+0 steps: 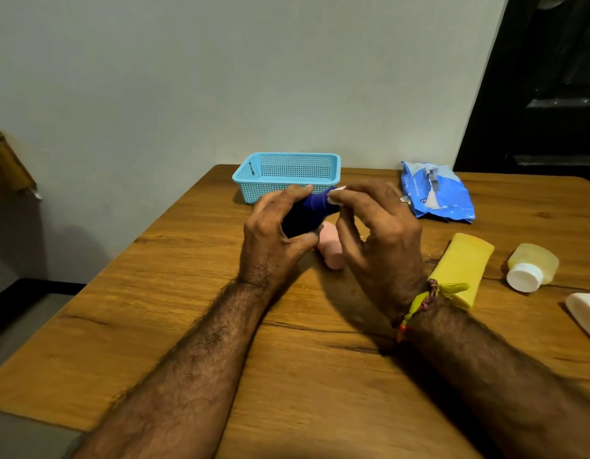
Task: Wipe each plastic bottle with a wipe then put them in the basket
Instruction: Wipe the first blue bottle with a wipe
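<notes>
Right hand point(379, 240): thumb and forefinger pinch a small white wipe point(336, 196) against the far end of a dark blue plastic bottle point(307, 212); remaining fingers hang loosely curled. Left hand point(277, 233): fingers and thumb curled round the bottle's near end, holding it above the wooden table point(187, 293). Bottle's long axis runs from lower left up to the right, far end toward the light blue mesh basket point(287, 175), which stands just beyond both hands; no bottles show inside it. The left hand appears better placed for the transfer.

Below the hands lies a pink bottle point(331, 250). To the right: yellow bottle point(461, 266), clear bottle with white cap point(532, 266), white bottle point(585, 313), wipes packet point(436, 197). Nothing obstructs the basket.
</notes>
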